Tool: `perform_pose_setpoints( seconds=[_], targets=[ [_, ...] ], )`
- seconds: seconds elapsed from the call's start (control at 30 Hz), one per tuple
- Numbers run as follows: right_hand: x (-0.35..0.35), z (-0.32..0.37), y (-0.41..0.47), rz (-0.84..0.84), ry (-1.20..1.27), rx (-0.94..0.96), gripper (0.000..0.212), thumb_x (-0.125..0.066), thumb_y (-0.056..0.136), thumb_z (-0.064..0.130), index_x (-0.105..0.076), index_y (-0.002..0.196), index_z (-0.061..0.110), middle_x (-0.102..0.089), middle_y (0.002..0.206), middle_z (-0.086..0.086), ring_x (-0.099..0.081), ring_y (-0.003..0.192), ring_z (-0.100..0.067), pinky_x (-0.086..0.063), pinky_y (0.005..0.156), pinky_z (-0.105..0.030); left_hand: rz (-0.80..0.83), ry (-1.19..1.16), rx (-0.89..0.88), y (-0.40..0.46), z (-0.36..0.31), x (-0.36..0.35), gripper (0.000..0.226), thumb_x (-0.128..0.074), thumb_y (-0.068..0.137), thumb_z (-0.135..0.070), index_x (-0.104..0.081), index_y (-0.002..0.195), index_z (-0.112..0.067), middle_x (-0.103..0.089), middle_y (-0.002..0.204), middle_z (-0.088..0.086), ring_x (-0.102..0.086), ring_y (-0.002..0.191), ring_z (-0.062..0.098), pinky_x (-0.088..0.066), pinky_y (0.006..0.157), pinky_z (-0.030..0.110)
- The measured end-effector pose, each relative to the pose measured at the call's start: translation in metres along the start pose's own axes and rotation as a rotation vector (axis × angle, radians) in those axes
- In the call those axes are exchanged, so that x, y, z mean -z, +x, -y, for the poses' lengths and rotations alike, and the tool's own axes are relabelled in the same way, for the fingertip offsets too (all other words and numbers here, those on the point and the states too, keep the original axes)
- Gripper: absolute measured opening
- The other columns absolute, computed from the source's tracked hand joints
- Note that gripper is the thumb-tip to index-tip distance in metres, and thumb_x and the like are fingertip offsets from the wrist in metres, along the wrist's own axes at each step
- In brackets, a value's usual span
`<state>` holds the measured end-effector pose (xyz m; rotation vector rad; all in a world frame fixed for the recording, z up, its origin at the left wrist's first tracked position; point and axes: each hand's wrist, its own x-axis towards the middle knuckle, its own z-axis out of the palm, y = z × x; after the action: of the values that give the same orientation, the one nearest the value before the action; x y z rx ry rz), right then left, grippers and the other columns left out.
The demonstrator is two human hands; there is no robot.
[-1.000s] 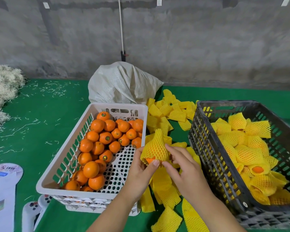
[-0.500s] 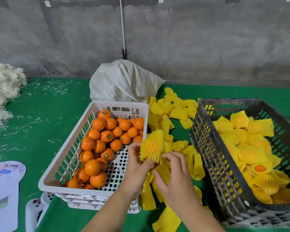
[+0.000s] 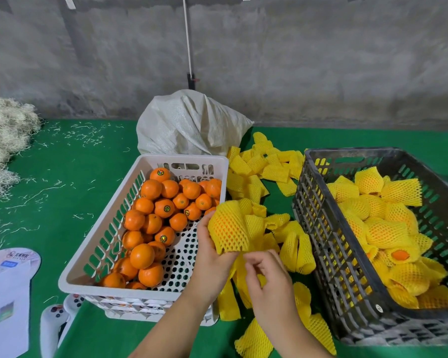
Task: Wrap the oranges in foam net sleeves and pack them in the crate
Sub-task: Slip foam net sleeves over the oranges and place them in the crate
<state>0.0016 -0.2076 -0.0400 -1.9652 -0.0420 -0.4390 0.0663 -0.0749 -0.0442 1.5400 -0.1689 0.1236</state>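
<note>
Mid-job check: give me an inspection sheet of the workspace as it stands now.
Surface: green mat, strewn with pale shreds.
Job's things: white basket of bare oranges; dark crate of wrapped oranges; loose sleeves between them.
Clutter: white sack, straw pile, paper sheets, game controller.
Hands: left hand holds a sleeved orange; right hand curled, holding nothing visible.
Cables: white cord on the wall.
Surroundings: concrete wall.
</note>
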Motion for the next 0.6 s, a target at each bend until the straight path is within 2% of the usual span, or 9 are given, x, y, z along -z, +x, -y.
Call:
perform_pose_setpoints(
  seconds=[0.07,0.13,0.2,0.23,0.3,0.37,0.43,0.5,0.6],
  targets=[
    [0.002,0.004,-0.001,0.009,0.172,-0.202,0.037,-0.065,0.097,0.01,-0.058,0.116,0.042,-0.06,0.107,0.016,-0.063,0.098,-0.012,-0.055,0.081,-0.028,-0.011,0.042,-0.009,0.0,-0.001,0.001,0.094,-0.08,0.078,-0.006,-0.029,0.146,-0.045,-0.053,0.121,-0.032,-0.06,0.108,-0.003,-0.054,0.084,0.02],
    [0.007,0.012,0.006,-0.004,0.324,-0.364,0.049,-0.07,0.094,0.031,-0.046,0.135,0.043,-0.056,0.127,0.014,-0.058,0.112,-0.005,-0.053,0.086,-0.023,0.027,0.08,-0.007,-0.001,-0.003,0.002,0.108,-0.084,0.078,0.0,-0.023,0.149,-0.054,-0.046,0.134,-0.037,-0.056,0.12,-0.005,-0.053,0.092,0.02],
    [0.008,0.02,0.016,0.14,0.311,-0.407,0.085,-0.073,0.085,0.05,-0.022,0.153,0.041,-0.039,0.146,0.015,-0.045,0.13,-0.005,-0.049,0.097,-0.024,0.092,0.101,-0.03,-0.003,-0.006,0.002,0.113,-0.083,0.084,0.003,-0.015,0.158,-0.049,-0.034,0.155,-0.032,-0.046,0.139,-0.002,-0.047,0.109,0.023],
    [0.005,0.025,0.018,0.218,0.277,-0.398,0.097,-0.075,0.084,0.052,-0.013,0.157,0.041,-0.031,0.152,0.015,-0.039,0.137,-0.007,-0.047,0.105,-0.03,0.127,0.117,-0.062,-0.005,-0.006,0.001,0.108,-0.079,0.09,0.003,-0.012,0.162,-0.043,-0.033,0.16,-0.029,-0.043,0.144,-0.001,-0.044,0.113,0.021],
    [-0.001,0.034,0.02,0.25,0.238,-0.401,0.102,-0.078,0.085,0.046,-0.008,0.159,0.038,-0.024,0.158,0.016,-0.033,0.144,-0.011,-0.041,0.115,-0.04,0.171,0.174,-0.107,-0.009,-0.009,-0.003,0.1,-0.074,0.097,-0.002,-0.009,0.163,-0.04,-0.032,0.157,-0.041,-0.039,0.143,-0.011,-0.04,0.109,0.009],
    [-0.001,0.036,0.021,0.189,0.277,-0.463,0.097,-0.078,0.087,0.039,-0.011,0.158,0.038,-0.03,0.158,0.012,-0.038,0.142,-0.014,-0.041,0.115,-0.04,0.193,0.238,-0.121,-0.01,-0.013,-0.005,0.101,-0.074,0.099,-0.009,-0.007,0.161,-0.053,-0.027,0.154,-0.05,-0.033,0.143,-0.018,-0.034,0.107,0.003],
    [0.004,0.034,0.024,0.192,0.302,-0.526,0.096,-0.077,0.089,0.033,-0.011,0.158,0.037,-0.035,0.156,0.009,-0.042,0.139,-0.016,-0.042,0.114,-0.039,0.221,0.279,-0.134,-0.01,-0.014,-0.004,0.102,-0.073,0.1,-0.015,-0.005,0.158,-0.065,-0.024,0.163,-0.038,-0.028,0.151,-0.009,-0.03,0.116,0.009],
    [0.008,0.031,0.026,0.225,0.295,-0.574,0.099,-0.077,0.089,0.029,-0.008,0.16,0.035,-0.036,0.158,0.006,-0.042,0.141,-0.02,-0.041,0.115,-0.044,0.253,0.329,-0.164,-0.012,-0.01,-0.004,0.103,-0.072,0.1,-0.013,-0.003,0.16,-0.059,-0.016,0.17,-0.027,-0.019,0.157,0.0,-0.023,0.124,0.018],
    [0.009,0.033,0.024,0.237,0.3,-0.632,0.096,-0.076,0.088,0.026,-0.013,0.16,0.036,-0.043,0.152,0.005,-0.047,0.137,-0.021,-0.045,0.112,-0.044,0.28,0.421,-0.221,-0.013,-0.005,-0.004,0.11,-0.073,0.097,-0.005,0.001,0.163,-0.054,-0.005,0.168,-0.036,-0.009,0.158,-0.003,-0.014,0.122,0.01]
  ],
)
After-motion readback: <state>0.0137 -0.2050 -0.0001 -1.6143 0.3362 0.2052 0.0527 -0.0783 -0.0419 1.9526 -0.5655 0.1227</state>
